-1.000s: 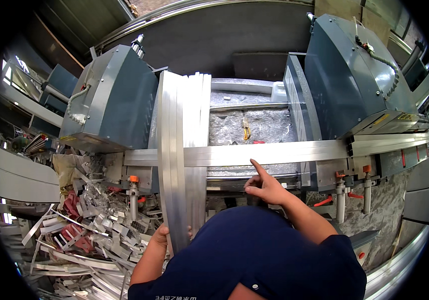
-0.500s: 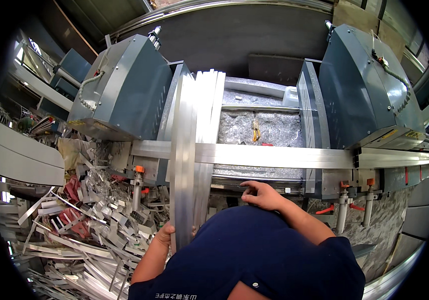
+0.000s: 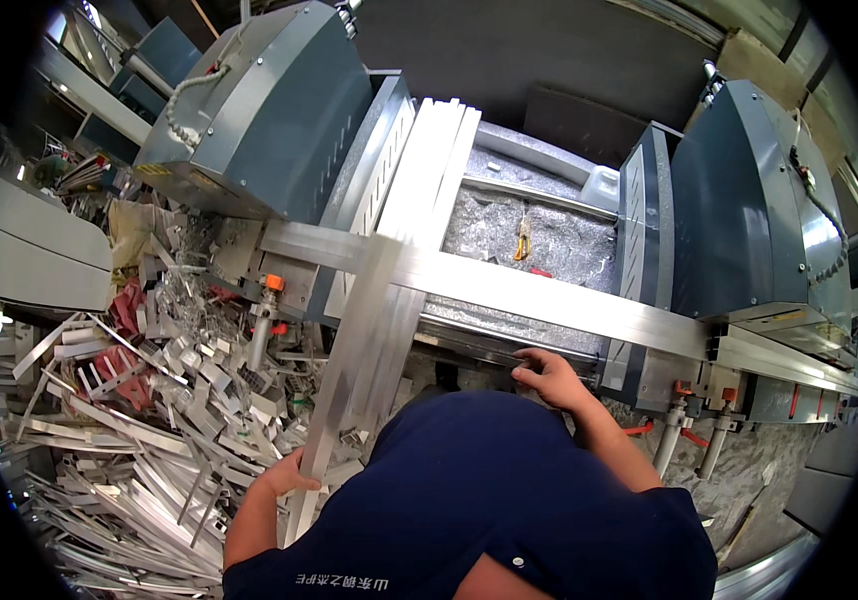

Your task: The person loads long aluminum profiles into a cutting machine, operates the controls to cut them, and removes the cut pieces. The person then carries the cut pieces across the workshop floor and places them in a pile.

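Observation:
My left hand (image 3: pixel 287 478) is closed around the near part of a long silver aluminium profile (image 3: pixel 345 365). That bar slants away from me, and its far end overlaps a long profile (image 3: pixel 539 298) lying crosswise on the machine. Alongside and beyond it, a bundle of similar profiles (image 3: pixel 441 165) extends between the machine's two heads. My right hand (image 3: pixel 549 382) is in front of the machine's front rail (image 3: pixel 489 345), fingers apart and holding nothing. Whether its fingertips touch the rail, I cannot tell.
Two large blue-grey saw heads (image 3: pixel 289 120) (image 3: pixel 759 200) flank the bed. Yellow-handled pliers (image 3: pixel 523 243) lie on the chip-covered bed. Orange-topped clamps (image 3: pixel 271 300) (image 3: pixel 679 400) stand along the front. A heap of aluminium offcuts (image 3: pixel 169 430) spreads at my left.
The held profile has come back toward me and tilted, its far end drawn off the bundle. My left hand has moved left and nearer. The whole view has turned slightly.

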`<state>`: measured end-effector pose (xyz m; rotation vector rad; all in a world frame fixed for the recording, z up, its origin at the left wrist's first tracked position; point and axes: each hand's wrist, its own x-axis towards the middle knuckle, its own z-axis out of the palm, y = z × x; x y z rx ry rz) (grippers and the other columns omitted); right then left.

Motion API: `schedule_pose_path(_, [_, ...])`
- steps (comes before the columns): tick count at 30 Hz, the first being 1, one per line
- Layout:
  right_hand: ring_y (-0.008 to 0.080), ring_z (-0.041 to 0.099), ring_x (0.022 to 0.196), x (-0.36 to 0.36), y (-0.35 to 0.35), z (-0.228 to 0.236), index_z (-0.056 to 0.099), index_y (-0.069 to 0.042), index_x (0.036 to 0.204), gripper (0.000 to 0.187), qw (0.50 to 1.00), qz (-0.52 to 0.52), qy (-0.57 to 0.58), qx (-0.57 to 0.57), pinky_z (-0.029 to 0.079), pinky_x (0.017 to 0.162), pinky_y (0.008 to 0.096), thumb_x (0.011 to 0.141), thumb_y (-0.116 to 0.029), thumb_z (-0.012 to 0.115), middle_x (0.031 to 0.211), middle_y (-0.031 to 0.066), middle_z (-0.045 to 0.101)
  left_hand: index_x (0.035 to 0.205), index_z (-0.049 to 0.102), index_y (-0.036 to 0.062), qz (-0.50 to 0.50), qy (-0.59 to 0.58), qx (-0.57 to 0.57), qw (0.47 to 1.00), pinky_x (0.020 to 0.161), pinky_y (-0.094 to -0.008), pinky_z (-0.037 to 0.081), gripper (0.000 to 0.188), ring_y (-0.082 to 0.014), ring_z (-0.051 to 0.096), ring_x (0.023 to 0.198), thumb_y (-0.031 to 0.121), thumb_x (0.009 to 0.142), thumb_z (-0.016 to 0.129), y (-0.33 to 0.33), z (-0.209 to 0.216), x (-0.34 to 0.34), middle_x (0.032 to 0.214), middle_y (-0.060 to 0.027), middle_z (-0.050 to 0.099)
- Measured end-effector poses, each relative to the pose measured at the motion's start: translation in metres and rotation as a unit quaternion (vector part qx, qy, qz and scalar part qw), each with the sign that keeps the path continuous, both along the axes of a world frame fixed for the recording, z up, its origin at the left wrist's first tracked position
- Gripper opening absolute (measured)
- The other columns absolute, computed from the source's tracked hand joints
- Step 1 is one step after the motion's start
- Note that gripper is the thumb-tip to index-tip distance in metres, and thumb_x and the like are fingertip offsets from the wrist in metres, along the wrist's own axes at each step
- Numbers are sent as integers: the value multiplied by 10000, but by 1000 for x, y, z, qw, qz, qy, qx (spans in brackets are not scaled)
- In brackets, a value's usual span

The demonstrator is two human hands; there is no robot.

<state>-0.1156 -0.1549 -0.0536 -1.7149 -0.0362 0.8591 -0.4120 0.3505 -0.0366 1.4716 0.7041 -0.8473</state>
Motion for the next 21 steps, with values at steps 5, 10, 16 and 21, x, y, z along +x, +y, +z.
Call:
schedule_pose_path(5, [153,638,857,1,-16,-16,610,34,1264,502,997,31,4,-64,518,782,301,887,-276,731,965,102,701,1357,474,16,-56,50,51,996,996,-345,442,897,-202,582,1099,128,597,938,0,-25,-69,1215,-83,618])
schedule_pose_path(10, [180,651,884,9,-18,-30,613,31,1263,518,994,51,35,-95,521,804,312,878,-294,737,996,126,705,1320,497,-12,-94,107,116,983,972,-353,458,860,-251,606,1077,231,615,926,-10,-58,-94,1167,-137,639])
schedule_pose_path(16, [278,677,983,17,-16,-39,613,22,1270,586,977,96,-18,-190,525,870,364,864,-385,728,1086,202,698,1291,504,-22,-82,36,145,985,905,-378,504,838,-279,640,1028,299,631,907,-45,-64,-1,1130,-176,652])
schedule_pose_path(21, [331,677,1025,4,-29,-37,600,20,1292,635,965,82,-17,-250,526,889,388,852,-422,720,1113,226,691,1265,500,-71,-101,-39,251,962,920,-395,505,902,-335,643,1081,433,623,884,-66,-98,101,1163,-242,645])
